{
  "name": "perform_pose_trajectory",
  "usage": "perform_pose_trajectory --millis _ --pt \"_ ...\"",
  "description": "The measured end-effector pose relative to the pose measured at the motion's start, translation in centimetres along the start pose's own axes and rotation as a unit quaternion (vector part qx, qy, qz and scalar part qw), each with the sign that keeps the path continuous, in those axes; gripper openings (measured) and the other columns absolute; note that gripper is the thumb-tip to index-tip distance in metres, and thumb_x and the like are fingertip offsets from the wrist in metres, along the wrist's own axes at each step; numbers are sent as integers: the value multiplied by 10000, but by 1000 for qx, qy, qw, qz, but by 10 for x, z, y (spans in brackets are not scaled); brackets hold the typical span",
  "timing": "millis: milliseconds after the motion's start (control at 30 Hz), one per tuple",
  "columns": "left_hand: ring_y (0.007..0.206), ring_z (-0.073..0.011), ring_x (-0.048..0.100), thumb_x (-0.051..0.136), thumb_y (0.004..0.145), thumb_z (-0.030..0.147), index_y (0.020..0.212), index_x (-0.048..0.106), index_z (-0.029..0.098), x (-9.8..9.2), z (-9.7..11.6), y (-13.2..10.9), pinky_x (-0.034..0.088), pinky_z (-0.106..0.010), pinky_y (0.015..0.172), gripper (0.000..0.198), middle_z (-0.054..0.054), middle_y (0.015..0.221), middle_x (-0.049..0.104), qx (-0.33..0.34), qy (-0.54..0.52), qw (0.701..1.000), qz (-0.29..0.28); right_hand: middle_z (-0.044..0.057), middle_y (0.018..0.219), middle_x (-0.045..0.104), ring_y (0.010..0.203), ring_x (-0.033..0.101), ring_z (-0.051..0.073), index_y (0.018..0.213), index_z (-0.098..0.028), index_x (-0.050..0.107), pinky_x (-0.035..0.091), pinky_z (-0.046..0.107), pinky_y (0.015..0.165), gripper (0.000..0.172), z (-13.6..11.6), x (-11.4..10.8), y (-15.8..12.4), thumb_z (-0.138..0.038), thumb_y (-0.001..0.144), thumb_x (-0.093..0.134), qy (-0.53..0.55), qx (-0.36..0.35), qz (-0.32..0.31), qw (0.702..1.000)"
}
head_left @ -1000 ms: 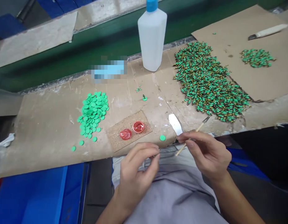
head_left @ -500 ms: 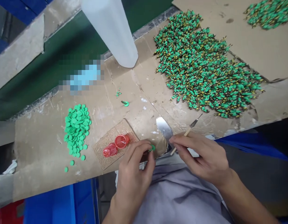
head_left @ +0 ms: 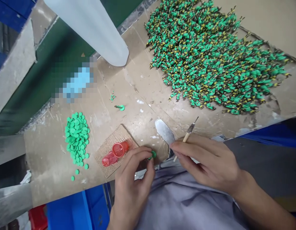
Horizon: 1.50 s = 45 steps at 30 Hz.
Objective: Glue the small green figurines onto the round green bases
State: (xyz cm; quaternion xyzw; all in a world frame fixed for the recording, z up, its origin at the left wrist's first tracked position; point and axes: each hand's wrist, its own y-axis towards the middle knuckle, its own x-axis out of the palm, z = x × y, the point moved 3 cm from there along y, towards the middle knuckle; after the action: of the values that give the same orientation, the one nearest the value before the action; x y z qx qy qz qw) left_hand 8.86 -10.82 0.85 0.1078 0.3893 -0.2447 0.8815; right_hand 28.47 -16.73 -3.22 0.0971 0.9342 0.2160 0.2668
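Disc [head_left: 154, 154] now has the left hand [head_left: 130, 183] at it, so work centres there.
Untouched a second ago, it sits at the table's [head_left: 52, 188] near edge, by thumb and finger nearly closed, any grip unclear; the right hand [head_left: 210, 163] keeps blade [head_left: 165, 131] and stick [head_left: 186, 136] pinched.

I was getting soft, even light right across the brown tabletop [head_left: 138, 118], a pale sheen off the metal blade [head_left: 164, 130], glints on the red cup [head_left: 118, 150], coarse mosaic squares over the blue patch [head_left: 78, 82], the white bottle [head_left: 95, 32] stretched cornerward, and dim floor [head_left: 262, 159] at right!
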Motion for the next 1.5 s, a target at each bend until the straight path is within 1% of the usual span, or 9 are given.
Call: perform_pose_trajectory --millis 100,233,400,600,767,1067,1167,1367,1500 --pt "1044 -139 708 650 933 76 1052 682 234 -1 0 -1 585 -210 889 200 -20 1090 732 -5 -11 1000 -6 28 852 759 754 734 188 1251 -270 627 619 305 701 323 0 -1 1 -108 975 589 -3 -2 -8 1000" --pt "1079 -145 689 651 938 73 1063 683 232 -1 -3 -3 580 -217 904 205 -27 1120 718 -20 -24 999 -18 31 871 763 777 737 185 1263 -272 617 626 297 734 327 1 -2 2 -106 985 573 0 -10 -9 1000" --pt "1092 -151 678 658 934 51 1075 687 236 -2 -6 -6 574 -237 933 235 -26 1129 717 -13 -25 999 -19 44 873 757 789 724 180 1240 -214 616 609 292 745 278 0 -2 3 -101 991 567 1 -17 -12 1000" --pt "1085 -151 680 678 920 28 1083 693 225 -3 -7 -8 578 -234 919 256 -28 1132 720 7 -25 1000 -18 45 856 726 763 684 163 1187 -125 635 567 277 733 221 -1 -3 6 -64 985 572 9 -24 2 1000" --pt "1102 -152 677 687 912 22 1100 698 221 -3 -9 -8 568 -237 943 273 -31 1152 721 6 -24 1000 -19 46 850 719 754 670 164 1173 -125 633 547 280 728 204 -1 -2 6 -64 988 570 12 -22 0 1000" --pt "1089 -144 682 673 914 20 1087 692 211 -3 -7 -7 566 -226 939 258 -30 1142 716 16 -26 999 -22 46 856 730 759 677 169 1175 -141 625 557 286 735 210 -1 -2 6 -67 988 567 11 -19 -4 1000" --pt "1082 -140 689 677 911 21 1084 696 203 -2 -6 -6 567 -220 945 251 -34 1139 720 25 -8 999 -24 45 860 732 762 685 172 1176 -150 623 561 290 740 207 -1 -3 5 -75 992 565 10 -19 -6 1000" --pt "1019 -123 717 673 912 24 1037 691 179 -4 3 -1 577 -205 942 200 -37 1085 744 78 61 995 -12 45 859 734 765 685 167 1166 -142 623 559 284 741 194 -2 -4 7 -73 996 560 12 -18 -2 1000" --pt "1008 -119 724 669 924 47 1018 700 171 -5 6 3 579 -195 946 159 -44 1074 753 81 82 993 -18 42 848 726 760 680 165 1143 -141 633 554 280 738 175 -2 -3 9 -77 996 563 11 -17 -1 1000"
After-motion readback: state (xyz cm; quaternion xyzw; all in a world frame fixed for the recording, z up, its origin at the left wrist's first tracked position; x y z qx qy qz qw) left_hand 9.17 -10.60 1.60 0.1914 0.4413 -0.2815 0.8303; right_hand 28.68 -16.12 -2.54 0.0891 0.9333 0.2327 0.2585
